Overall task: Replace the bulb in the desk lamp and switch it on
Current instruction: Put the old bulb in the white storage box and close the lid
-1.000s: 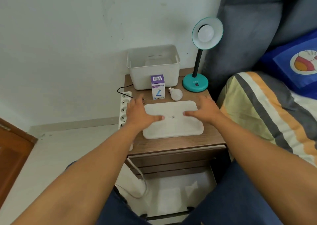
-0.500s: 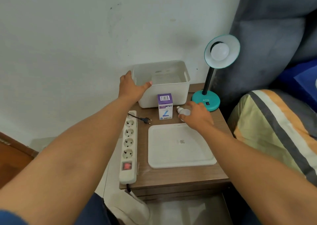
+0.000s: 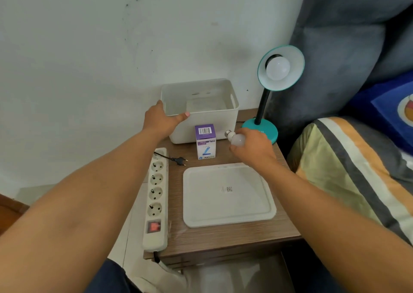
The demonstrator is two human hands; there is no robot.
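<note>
A teal desk lamp [image 3: 264,105] stands at the back right of the wooden bedside table [image 3: 223,236], its shade tilted toward me with a white bulb [image 3: 277,68] screwed in. My right hand [image 3: 254,149] holds a loose white bulb [image 3: 237,139] just above the table, screw base pointing left. A purple and white bulb box [image 3: 205,141] stands upright just to its left. My left hand [image 3: 162,120] grips the front left corner of a white plastic bin [image 3: 207,122]. The lamp's black plug [image 3: 180,159] lies unplugged on the table.
A white tray [image 3: 225,207] lies flat on the table's front half. A white power strip [image 3: 155,198] with a red switch runs along the table's left edge. A grey headboard and a striped pillow [image 3: 357,176] lie to the right; a wall is behind.
My right hand has closed on the loose bulb and lifted it off the table. My left hand stays on the bin's corner. The view has drawn closer to the table.
</note>
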